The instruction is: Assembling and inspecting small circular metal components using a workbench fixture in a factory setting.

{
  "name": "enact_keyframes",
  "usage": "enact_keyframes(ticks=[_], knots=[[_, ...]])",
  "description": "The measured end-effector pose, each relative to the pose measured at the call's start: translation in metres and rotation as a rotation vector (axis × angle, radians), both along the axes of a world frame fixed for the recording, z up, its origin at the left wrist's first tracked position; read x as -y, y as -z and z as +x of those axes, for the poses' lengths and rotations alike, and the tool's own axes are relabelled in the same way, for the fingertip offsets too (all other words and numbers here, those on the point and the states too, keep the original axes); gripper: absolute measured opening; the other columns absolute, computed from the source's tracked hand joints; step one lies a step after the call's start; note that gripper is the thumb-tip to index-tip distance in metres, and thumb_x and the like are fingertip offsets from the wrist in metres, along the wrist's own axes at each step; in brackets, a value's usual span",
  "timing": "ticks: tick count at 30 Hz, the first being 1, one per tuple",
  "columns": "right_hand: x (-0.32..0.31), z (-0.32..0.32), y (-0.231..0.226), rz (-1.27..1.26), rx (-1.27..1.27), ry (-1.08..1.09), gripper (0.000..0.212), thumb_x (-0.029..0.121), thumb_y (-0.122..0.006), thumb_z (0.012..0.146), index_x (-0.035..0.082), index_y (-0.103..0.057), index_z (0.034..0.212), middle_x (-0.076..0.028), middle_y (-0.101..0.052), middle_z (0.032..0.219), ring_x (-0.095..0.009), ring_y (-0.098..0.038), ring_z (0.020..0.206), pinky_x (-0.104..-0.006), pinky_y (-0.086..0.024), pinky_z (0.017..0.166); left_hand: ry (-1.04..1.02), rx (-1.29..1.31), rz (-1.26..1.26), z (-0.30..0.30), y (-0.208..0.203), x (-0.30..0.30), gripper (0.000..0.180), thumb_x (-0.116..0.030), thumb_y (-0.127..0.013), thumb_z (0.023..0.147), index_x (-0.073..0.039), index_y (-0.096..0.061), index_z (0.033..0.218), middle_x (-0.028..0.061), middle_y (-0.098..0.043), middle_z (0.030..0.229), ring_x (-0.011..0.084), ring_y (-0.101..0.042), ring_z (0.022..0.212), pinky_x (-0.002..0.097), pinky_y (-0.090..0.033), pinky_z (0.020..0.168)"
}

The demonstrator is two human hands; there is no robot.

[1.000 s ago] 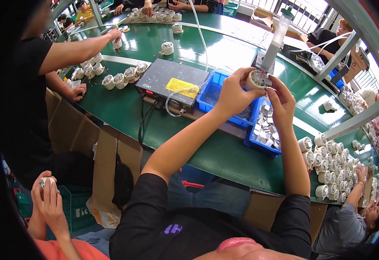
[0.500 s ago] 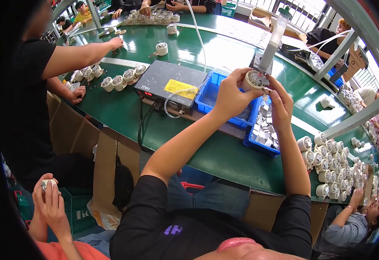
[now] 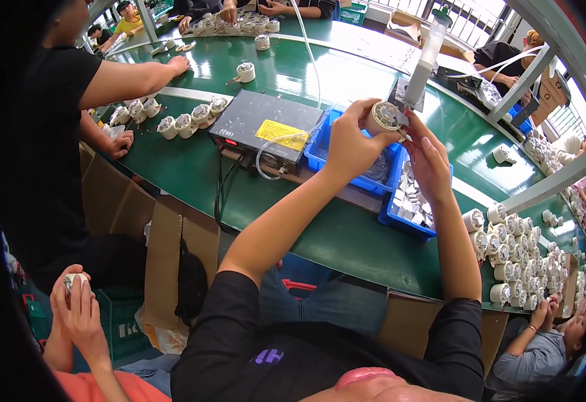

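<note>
My left hand (image 3: 355, 141) grips a round cream-coloured housing (image 3: 381, 119) with its open face and metal insides turned toward the right. My right hand (image 3: 430, 161) is closed at the housing's right edge, by a small grey flat piece and a thin lead. What its fingertips pinch is hidden. Just above both hands stands a dispenser syringe (image 3: 424, 70) with a pale filling, tilted, its lower end beside the housing. Below my left hand is a blue bin (image 3: 352, 175), and under my right wrist a second blue bin (image 3: 387, 218) holds small grey-white square pieces.
A black control box (image 3: 259, 124) with a yellow label stands left of the bins, with cables and a clear tube. Many similar housings (image 3: 507, 268) are stacked at right; several more (image 3: 184, 126) sit at left, near a co-worker's arm (image 3: 129, 80). A metal frame (image 3: 541, 80) crosses the right side.
The housing in my left hand has shifted a little left and up, and tilted more to the right. My right hand has dropped slightly, staying at its edge.
</note>
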State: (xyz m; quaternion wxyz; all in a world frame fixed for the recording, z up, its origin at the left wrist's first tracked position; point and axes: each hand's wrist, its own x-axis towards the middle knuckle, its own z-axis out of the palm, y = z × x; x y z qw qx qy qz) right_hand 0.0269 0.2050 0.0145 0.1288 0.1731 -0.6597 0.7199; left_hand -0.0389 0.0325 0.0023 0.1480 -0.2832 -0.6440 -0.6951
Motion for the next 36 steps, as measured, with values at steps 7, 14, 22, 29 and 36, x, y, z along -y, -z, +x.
enact_keyframes(ticks=[7,14,22,29,36], knots=[[-0.010,-0.004,-0.001,0.083,-0.001,0.084,0.065,0.037,-0.052,0.109,-0.007,-0.052,0.157,-0.024,-0.056,0.157,-0.033,-0.058,0.138,-0.0408,-0.047,0.113,-0.062,-0.050,0.058,-0.001,0.003,-0.004,0.064,-0.009,-0.098,0.073,-0.001,-0.069,0.130,0.0150,-0.078,0.112,0.0270,-0.076,0.095,0.0346,-0.062,0.087],[-0.034,0.017,-0.034,1.408,0.350,0.372,0.031,0.026,-0.080,0.087,0.004,-0.080,0.107,-0.017,-0.073,0.106,-0.031,-0.069,0.098,-0.0415,-0.058,0.088,-0.109,-0.208,-0.095,0.005,0.002,0.022,0.067,-0.012,-0.099,0.070,-0.005,-0.070,0.130,0.0128,-0.079,0.111,0.0273,-0.077,0.093,0.0354,-0.061,0.083],[-0.044,0.020,-0.023,1.473,0.536,0.230,0.025,0.015,-0.088,0.074,0.003,-0.082,0.095,-0.011,-0.076,0.086,-0.028,-0.070,0.080,-0.0393,-0.060,0.080,0.219,-0.315,-0.277,0.019,-0.002,0.031,0.065,-0.014,-0.100,0.067,-0.006,-0.072,0.126,0.0117,-0.081,0.107,0.0277,-0.077,0.089,0.0363,-0.060,0.079],[-0.055,0.012,-0.022,1.335,0.620,0.180,0.027,0.010,-0.090,0.070,0.001,-0.083,0.094,-0.010,-0.078,0.082,-0.024,-0.068,0.068,-0.0360,-0.059,0.071,0.266,-0.294,-0.347,0.025,0.007,0.023,0.069,-0.007,-0.100,0.063,-0.005,-0.074,0.127,0.0095,-0.082,0.110,0.0239,-0.077,0.094,0.0349,-0.062,0.087],[-0.056,0.024,-0.050,0.628,0.299,0.256,0.018,-0.001,-0.087,0.079,-0.003,-0.082,0.096,-0.010,-0.077,0.082,-0.016,-0.064,0.064,-0.0284,-0.057,0.067,0.423,-0.206,-0.325,0.023,0.003,0.022,0.073,-0.001,-0.096,0.065,-0.003,-0.073,0.134,0.0105,-0.081,0.117,0.0219,-0.075,0.097,0.0340,-0.060,0.093]])
